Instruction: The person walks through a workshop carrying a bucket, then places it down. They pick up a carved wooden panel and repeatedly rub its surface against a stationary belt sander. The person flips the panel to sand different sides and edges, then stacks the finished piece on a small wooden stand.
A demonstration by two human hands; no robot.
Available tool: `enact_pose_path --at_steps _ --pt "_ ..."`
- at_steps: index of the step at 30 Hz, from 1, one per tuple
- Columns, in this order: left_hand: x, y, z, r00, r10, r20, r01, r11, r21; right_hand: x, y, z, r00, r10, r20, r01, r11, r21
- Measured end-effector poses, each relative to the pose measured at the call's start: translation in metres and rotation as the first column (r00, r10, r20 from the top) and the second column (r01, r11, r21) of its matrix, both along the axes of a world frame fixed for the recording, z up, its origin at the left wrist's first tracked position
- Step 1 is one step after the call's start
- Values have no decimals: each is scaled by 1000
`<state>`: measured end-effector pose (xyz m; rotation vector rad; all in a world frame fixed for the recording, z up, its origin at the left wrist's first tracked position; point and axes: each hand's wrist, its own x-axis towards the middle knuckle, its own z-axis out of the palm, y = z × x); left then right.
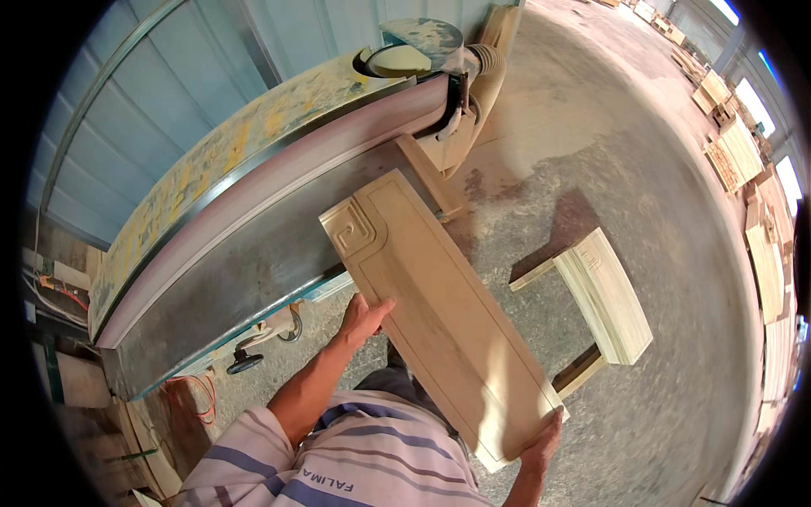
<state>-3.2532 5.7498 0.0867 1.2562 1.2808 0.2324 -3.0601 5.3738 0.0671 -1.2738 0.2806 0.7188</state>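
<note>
A long wooden panel (448,317) with a carved scroll at its far corner and a thin groove along its edges is held up at a slant before me. My left hand (365,316) grips its left long edge near the middle, thumb on top and the other fingers hidden beneath. At the near right end, my right hand (542,439) is closed on the edge, its fingers partly out of sight. The panel's far end overlaps the dark metal table (245,253) of a belt sander in this view; whether it touches cannot be made out. A pinkish sanding belt (279,182) runs upright along that table.
To the right, a stack of similar carved panels (604,296) lies across wooden supports (583,372). A wooden block (429,177) sits at the table's far end, beside a ribbed hose (486,61). A black-handled crank (245,362) juts below the table. Wood piles (735,152) line the far right.
</note>
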Motion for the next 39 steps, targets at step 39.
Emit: enact_pose_path --at_steps 39 --pt "19 42 -36 986 164 42 -168 921 351 -10 73 -19 986 -56 -160 78 988 134"
